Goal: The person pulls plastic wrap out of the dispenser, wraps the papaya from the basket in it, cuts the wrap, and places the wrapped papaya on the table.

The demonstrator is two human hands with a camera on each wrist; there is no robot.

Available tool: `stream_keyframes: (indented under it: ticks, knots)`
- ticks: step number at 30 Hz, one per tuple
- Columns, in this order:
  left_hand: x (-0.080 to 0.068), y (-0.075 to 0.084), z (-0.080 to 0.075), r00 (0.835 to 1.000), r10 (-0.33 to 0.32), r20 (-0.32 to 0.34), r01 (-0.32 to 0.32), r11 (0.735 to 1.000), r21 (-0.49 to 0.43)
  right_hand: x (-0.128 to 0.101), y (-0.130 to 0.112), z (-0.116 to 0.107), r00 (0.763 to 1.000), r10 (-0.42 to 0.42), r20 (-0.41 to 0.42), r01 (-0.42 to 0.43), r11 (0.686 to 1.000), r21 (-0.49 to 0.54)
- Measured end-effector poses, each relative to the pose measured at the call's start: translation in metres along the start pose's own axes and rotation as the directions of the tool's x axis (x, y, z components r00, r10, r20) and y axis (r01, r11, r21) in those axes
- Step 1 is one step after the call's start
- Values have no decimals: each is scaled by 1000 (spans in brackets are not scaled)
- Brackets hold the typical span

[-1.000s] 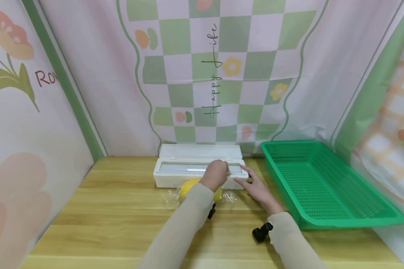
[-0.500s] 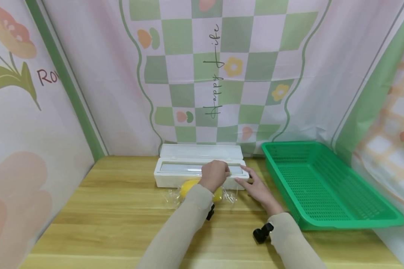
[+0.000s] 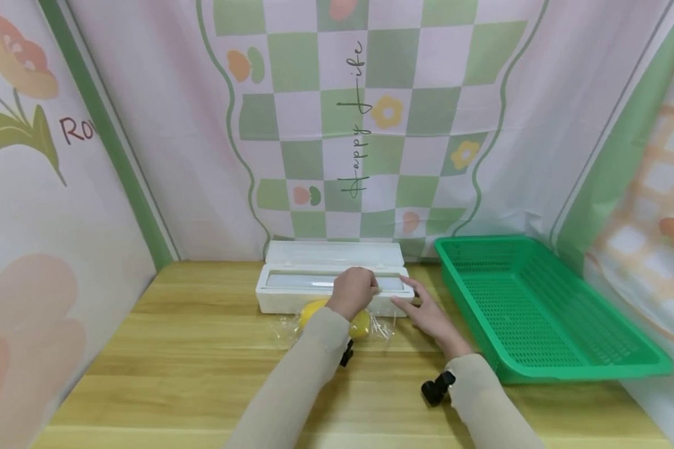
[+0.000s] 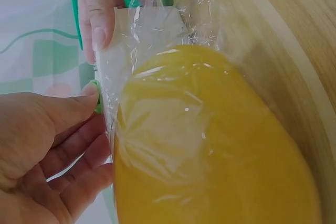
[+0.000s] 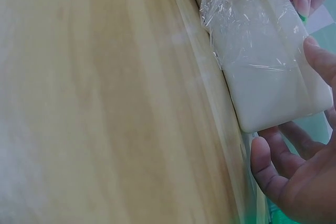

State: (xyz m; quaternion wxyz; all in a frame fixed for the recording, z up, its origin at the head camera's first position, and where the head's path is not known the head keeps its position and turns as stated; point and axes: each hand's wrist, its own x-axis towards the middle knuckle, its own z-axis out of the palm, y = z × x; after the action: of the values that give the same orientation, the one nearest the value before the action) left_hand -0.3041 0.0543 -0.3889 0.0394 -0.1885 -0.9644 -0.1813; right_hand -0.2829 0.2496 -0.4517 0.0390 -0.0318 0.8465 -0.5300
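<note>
Fingers (image 3: 371, 287) pinch film at white dispenser (image 3: 292, 298), lying left-to-right

Left hand (image 4: 42, 150) pinches cling film (image 4: 152, 35) over yellow fruit (image 4: 210, 150).

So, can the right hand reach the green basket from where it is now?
Probably yes. The right hand rests at the right end of the white cling-film dispenser, and the green basket stands just to its right on the table, with nothing between them.
</note>
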Motion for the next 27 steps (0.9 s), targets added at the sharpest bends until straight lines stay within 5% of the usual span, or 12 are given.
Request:
stream_keyframes:
  ticks: [13, 21, 27]
  knots:
    - [1, -7, -2, 1000, -1, 27, 2, 998, -66, 0, 0, 0, 1000, 6, -4, -6, 1000, -9]
    - [0, 1, -4, 998, -40, 38, 33, 987, 155, 0, 1, 0, 1000, 1, -7, -1, 1000, 3]
    - [-3, -7, -4, 1000, -14, 1, 14, 994, 105, 1, 0, 1, 1000, 1, -5, -1, 1000, 4]
